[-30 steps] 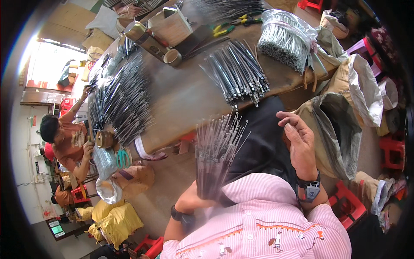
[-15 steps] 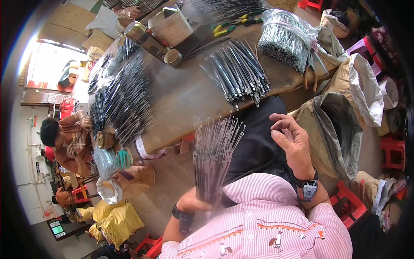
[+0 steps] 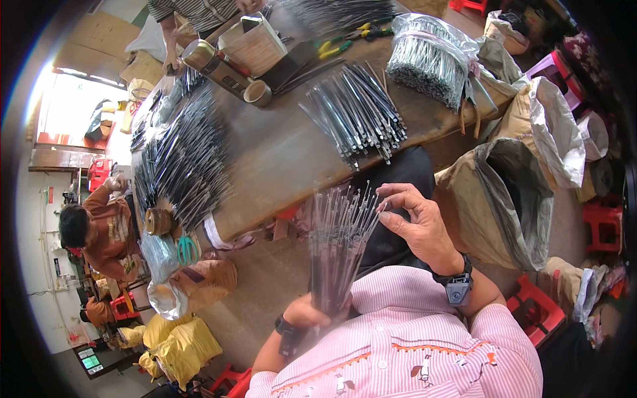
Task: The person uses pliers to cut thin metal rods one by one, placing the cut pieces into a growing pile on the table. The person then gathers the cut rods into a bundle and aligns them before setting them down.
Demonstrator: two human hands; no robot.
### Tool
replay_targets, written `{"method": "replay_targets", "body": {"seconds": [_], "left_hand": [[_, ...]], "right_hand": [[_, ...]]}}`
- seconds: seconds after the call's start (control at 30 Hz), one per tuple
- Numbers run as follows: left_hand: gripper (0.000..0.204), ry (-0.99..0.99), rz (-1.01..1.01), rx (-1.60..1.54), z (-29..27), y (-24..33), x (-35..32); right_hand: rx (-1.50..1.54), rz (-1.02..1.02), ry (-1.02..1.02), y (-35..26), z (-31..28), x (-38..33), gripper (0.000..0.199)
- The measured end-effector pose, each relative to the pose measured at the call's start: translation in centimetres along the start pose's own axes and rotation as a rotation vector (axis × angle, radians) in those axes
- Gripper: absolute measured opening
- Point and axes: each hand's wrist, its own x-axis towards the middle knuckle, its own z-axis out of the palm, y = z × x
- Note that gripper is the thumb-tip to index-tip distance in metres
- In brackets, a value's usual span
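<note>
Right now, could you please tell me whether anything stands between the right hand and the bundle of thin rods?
Nothing visible does. The right hand has its fingers at the upper right edge of the bundle of thin rods, which the left hand holds; whether they touch it, I cannot tell.

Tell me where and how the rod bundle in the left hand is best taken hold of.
Probably around the lower part of the rod bundle, from the left, as the left hand does: the rods gather close there, while their upper ends fan apart near the right hand.
</note>
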Motion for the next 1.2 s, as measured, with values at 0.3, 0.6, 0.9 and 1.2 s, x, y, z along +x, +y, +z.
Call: {"method": "replay_targets", "body": {"seconds": [0.3,0.6,0.9,1.2], "left_hand": [[0.063,-0.007,0.003,-0.046,0.7,0.3,0.3],[0.076,0.045,-0.051,0.209,1.5,1.2,0.5],[0.080,0.036,-0.053,0.247,1.2,1.2,0.6],[0.077,0.006,-0.047,0.207,0.1,0.6,0.5]], "right_hand": [[-0.035,-0.007,0.108,0.2,-0.7,0.1,0.014],[0.019,-0.045,0.091,-1.7,-2.2,-0.1,0.014],[-0.070,0.007,-0.108,-1.4,-3.4,-0.2,0.018],[-0.112,-0.086,-0.141,-1.1,-2.8,0.2,0.012]]}}
